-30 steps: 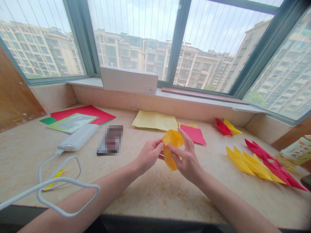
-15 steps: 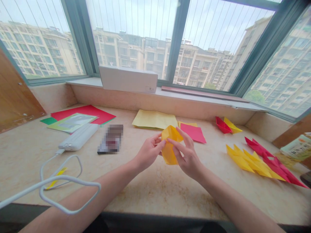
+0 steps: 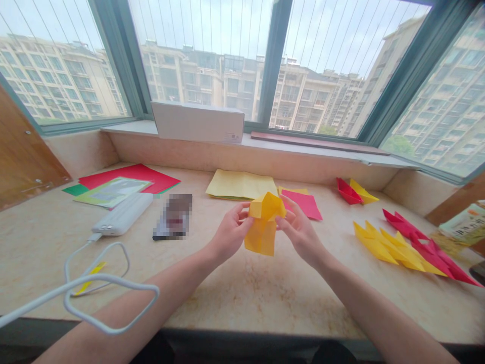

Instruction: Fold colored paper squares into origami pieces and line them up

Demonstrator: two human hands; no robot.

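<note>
On my remote feed, the right hand (image 3: 306, 236) has slid off the front of the yellow folded paper (image 3: 260, 237) to pinch its right edge — the left hand (image 3: 229, 232) pinching the opposite side — so the piece, held above the counter (image 3: 227, 298), seems evenly supported.

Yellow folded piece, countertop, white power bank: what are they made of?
Yellow folded piece: thin, mostly matte paper, judging by its crisp creases and flat faces.
Countertop: stone or a stone-look surface, mottled beige; can't tell which.
White power bank: probably plastic, smooth with rounded edges.
</note>
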